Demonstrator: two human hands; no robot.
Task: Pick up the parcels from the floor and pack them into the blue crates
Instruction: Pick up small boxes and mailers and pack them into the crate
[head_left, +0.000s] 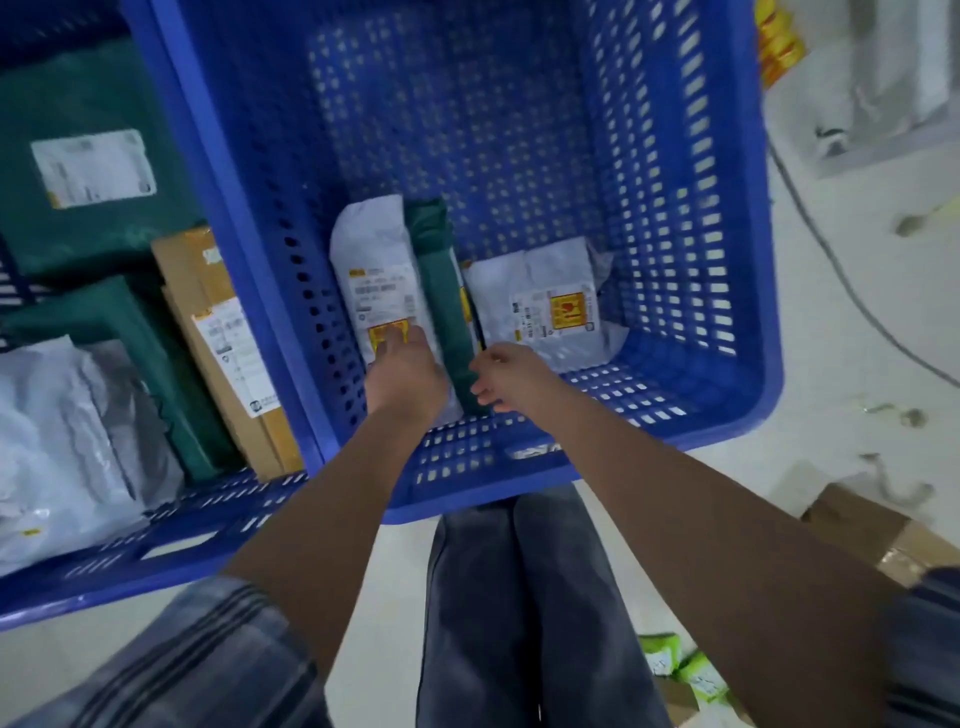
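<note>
Three: tallied that many parcels in the nearer blue crate (748, 312), all bunched against its near wall. Found the left grip (405, 369) spread flat, fingers (400, 338) straight and pressing on the yellow sticker of the left white parcel (374, 260). Judged this a steadying press, meant to keep that parcel leaning toward the crate's left wall. Saw the green parcel (441, 280) set on edge just beside it, wedged between it and the right white parcel (550, 306) lying flatter on the crate floor. Found the right grip (511, 376) at the green parcel's near end, fingers loosely curled. Could not tell whether pinching that edge or merely touching it.

Read the on-edge filing as a way to save room, much as in the full crate (156, 545) to the left, packed tight with green mailers, a cardboard box (228, 353) and grey bags. Noted most of the nearer crate's floor bare. Spotted a brown carton (883, 535) and some green packets (670, 660) on the floor to the right. Judged the packing far from done.
</note>
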